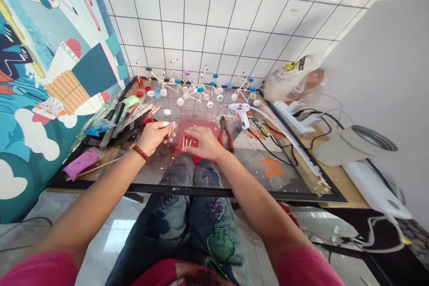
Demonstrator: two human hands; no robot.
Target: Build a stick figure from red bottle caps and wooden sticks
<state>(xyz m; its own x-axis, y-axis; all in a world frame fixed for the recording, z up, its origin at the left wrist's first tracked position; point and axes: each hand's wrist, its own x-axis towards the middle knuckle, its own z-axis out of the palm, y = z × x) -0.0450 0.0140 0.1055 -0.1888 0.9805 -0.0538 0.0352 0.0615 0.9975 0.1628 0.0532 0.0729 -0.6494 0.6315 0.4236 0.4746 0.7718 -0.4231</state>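
Observation:
My left hand is closed in a pinch on a short wooden stick, partly hidden by the fingers. Something white wraps or covers its forefinger; I cannot tell which. My right hand hovers at the glass tabletop, thumb and fingers curved apart around several short cut sticks that lie in a row. Close to its right side are red-handled pliers. Beyond them rests a white glue gun.
Small stick models with coloured bottle caps stand along the tiled wall. At left lie packaged tools, sticks and a purple clay packet. A utility knife, black cable, power strip and grey cylindrical lamp occupy the right.

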